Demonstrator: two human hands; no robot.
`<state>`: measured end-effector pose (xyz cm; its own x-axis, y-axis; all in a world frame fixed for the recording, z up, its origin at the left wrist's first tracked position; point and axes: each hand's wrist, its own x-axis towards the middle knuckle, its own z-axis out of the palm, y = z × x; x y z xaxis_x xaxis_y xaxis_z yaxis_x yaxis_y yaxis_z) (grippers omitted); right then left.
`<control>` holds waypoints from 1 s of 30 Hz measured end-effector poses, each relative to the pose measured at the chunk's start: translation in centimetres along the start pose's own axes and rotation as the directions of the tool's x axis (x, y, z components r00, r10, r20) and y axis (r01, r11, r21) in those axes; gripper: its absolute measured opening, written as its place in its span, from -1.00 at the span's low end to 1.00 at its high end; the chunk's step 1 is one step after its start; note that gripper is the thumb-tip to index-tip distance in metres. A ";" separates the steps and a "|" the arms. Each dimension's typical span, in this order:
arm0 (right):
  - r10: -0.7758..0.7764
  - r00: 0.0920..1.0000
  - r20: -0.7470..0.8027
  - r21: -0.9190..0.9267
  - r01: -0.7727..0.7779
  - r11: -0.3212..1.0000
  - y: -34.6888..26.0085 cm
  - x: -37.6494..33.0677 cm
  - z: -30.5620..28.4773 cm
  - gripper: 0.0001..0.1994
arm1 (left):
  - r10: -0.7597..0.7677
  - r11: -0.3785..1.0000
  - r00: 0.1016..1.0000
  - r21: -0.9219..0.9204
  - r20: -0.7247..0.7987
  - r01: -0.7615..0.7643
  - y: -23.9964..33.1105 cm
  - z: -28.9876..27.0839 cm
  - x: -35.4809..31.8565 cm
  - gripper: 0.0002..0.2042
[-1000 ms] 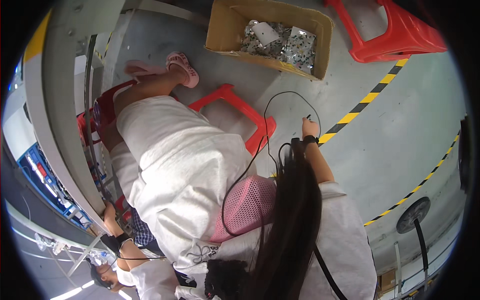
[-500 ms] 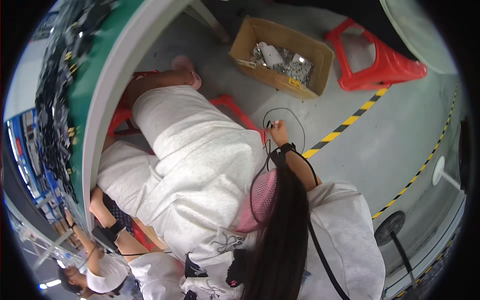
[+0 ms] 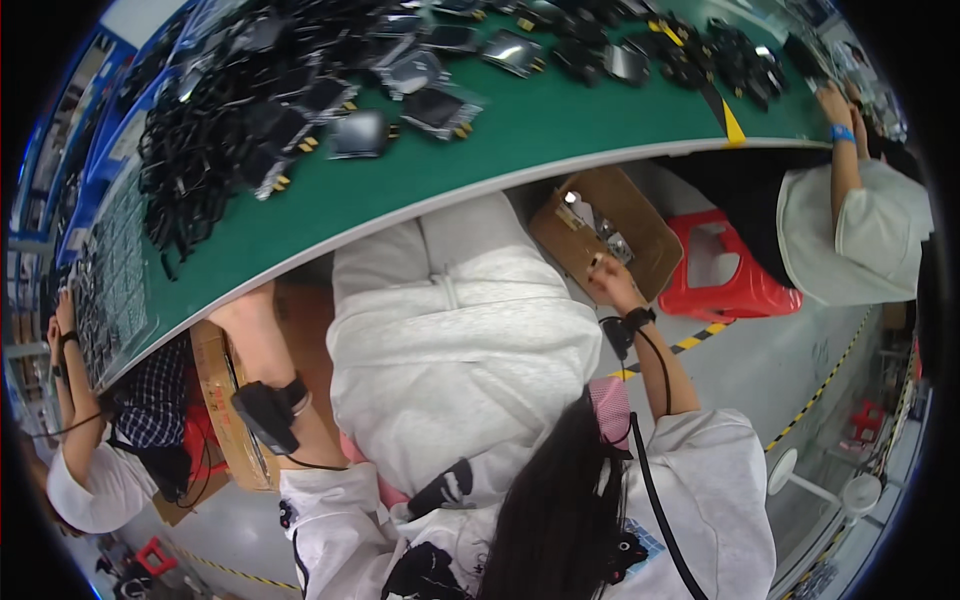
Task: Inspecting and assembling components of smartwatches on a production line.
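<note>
My right hand [image 3: 612,277] is off to the right of my lap, over the near wall of an open cardboard box [image 3: 652,240] on the floor. Its fingers are curled together; whatever they hold, if anything, is too small to make out. Inside the box lie small white and silvery pieces [image 3: 603,232]. Near the table's front edge is my left hand [image 3: 245,308], smeared by motion, its fingertips hidden at the edge. On the green tabletop [image 3: 500,150] lie several dark square adapters [image 3: 357,133] in clear bags, with gold-coloured prongs. A heap of black cables [image 3: 185,170] sits to their left.
A red stool [image 3: 715,265] stands beside the box. Co-workers sit at the right end [image 3: 850,225] and far left [image 3: 95,480]. Another cardboard box [image 3: 222,390] is below my left forearm. Clear trays [image 3: 120,265] lie at the table's left. Striped tape [image 3: 690,340] marks the floor.
My view has swung toward the table, so its top now shows. My right hand has moved to the box; the thin black cable looped at its fingers before no longer shows there.
</note>
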<state>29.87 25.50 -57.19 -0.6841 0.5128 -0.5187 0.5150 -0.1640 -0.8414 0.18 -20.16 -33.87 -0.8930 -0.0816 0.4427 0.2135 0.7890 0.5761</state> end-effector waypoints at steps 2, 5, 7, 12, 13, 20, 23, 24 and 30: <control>-0.219 0.974 -0.049 -0.205 0.205 0.957 -5.8 1.8 0.6 -0.62 | -0.420 0.369 0.897 -0.878 0.134 0.304 0.2 0.7 0.1 -0.59; -0.311 0.950 0.026 -0.026 0.311 0.950 -13.1 4.0 2.2 -0.65 | -0.426 -0.355 0.819 -0.903 0.385 0.241 0.4 0.4 -0.1 -0.60; -0.517 0.840 0.164 -0.421 0.534 0.734 -16.9 5.3 3.9 -0.66 | -0.349 -0.482 0.841 -0.849 0.413 0.217 1.0 -0.3 -0.8 -0.63; -0.618 0.631 0.469 -0.780 0.625 0.046 -22.3 5.0 9.8 -0.68 | -0.449 -0.462 0.803 -0.871 0.391 0.166 3.4 -1.2 -1.8 -0.61; -0.494 0.667 0.557 -0.829 0.415 -0.374 -22.9 4.6 10.8 -0.67 | -0.492 -0.467 0.770 -0.869 0.407 0.161 3.7 -1.4 -1.9 -0.61; -0.537 0.625 0.566 -0.815 0.523 -0.250 -26.8 5.0 13.8 -0.60 | -0.308 -0.361 0.876 -0.897 0.371 0.254 1.1 -0.5 -3.7 -0.41; -0.632 0.568 0.527 -0.612 0.770 0.182 -26.6 5.3 13.9 -0.52 | -0.189 -0.182 0.920 -0.933 0.343 0.310 -3.2 0.3 -6.7 -0.38; -0.644 0.589 0.488 -0.515 0.790 0.333 -26.6 5.3 14.1 -0.50 | -0.195 -0.002 0.937 -0.955 0.291 0.296 -4.9 0.5 -8.0 -0.41; -0.394 0.548 0.738 0.525 -0.098 0.845 -28.2 3.3 15.7 -0.55 | -0.454 0.512 0.877 -0.760 0.155 0.400 -14.3 -0.4 -16.0 -0.64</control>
<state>4.97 18.55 -37.53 -0.9591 -0.2757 -0.0645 0.2313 -0.6314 -0.7401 11.57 -30.40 -48.94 -0.9419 -0.3354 0.0198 0.0534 -0.0911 0.9944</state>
